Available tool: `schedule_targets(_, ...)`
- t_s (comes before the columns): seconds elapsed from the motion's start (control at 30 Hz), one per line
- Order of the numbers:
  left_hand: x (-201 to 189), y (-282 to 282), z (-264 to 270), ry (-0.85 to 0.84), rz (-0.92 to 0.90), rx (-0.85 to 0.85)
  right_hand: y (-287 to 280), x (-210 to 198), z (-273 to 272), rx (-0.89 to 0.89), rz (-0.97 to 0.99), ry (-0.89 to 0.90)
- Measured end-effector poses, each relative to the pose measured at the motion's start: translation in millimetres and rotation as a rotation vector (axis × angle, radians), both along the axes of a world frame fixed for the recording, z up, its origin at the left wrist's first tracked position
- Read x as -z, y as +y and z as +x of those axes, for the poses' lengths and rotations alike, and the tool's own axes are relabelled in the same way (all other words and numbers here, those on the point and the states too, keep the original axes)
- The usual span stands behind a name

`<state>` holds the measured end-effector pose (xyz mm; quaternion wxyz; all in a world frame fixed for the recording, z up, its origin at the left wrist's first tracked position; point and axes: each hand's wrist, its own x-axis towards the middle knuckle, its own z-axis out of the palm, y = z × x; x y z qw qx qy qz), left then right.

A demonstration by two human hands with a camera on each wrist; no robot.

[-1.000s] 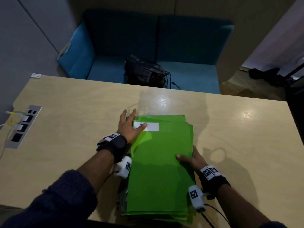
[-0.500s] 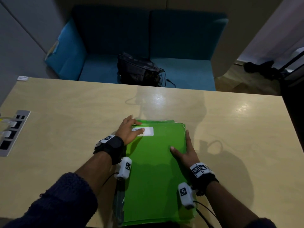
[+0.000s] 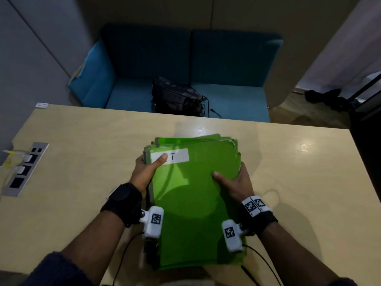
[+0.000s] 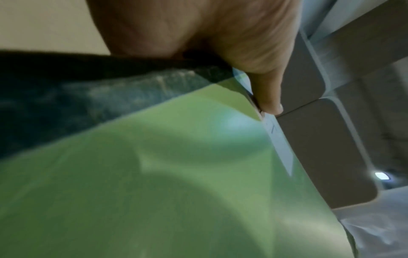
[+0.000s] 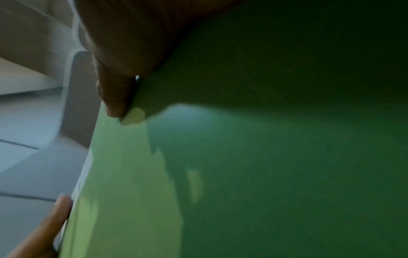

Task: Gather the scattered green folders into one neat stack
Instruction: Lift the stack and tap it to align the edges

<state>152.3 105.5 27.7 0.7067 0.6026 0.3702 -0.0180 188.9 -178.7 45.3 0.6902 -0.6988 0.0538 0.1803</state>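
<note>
**Folder stack lifted at far end, gripped on both sides for squaring**

The green folders sit gathered in one pile between the two hands, the top one bearing a white label at its far left corner. The pile is not yet neat: at the far end several edges fan out past one another, and lower sheets stick out along the left side.

The left hand clamps the pile's far left corner, thumb on top over the label and fingers out of sight underneath. The right hand holds the right edge the same way, thumb flat on the cover, fingers wrapped under the side. Both wrist views confirm a thumb pressed on the green surface at an edge; the rest is blurred.

Judgement: a grip on opposite sides, with the far end apparently raised off the table, suits tapping or shaking the pile so the loose edges fall into line. The near end seems to rest at the table edge close to the body.

Beyond the hands stands a blue sofa carrying a dark bag. To the left of the left hand a socket panel is set into the tabletop.
</note>
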Motion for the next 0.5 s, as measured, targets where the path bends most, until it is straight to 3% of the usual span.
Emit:
schedule_targets(0.1, -58, -5, 3, -0.269, 0.056, -0.032, 2, -39, 17, -0.023, -0.083, -0.232)
schedule_targets(0.2, -116, -17, -5, -0.591, 0.067, -0.023, -1, -70, 23, 0.022, -0.044, -0.473)
schedule_targets(0.27, -136, -23, -16, -0.721, 0.138, 0.0, -6, -80, 22, 0.061, -0.02, -0.607)
schedule_targets(0.33, -138, -27, -30, -0.743, 0.222, 0.011, -9, -83, 14, 0.047, 0.007, -0.641)
schedule_targets(0.4, -127, -29, -45, -0.712, 0.262, 0.053, -14, -74, 2, -0.005, 0.007, -0.565)
schedule_targets(0.5, -115, -32, -64, -0.712, 0.267, 0.154, -29, -52, -13, -0.092, -0.149, -0.46)
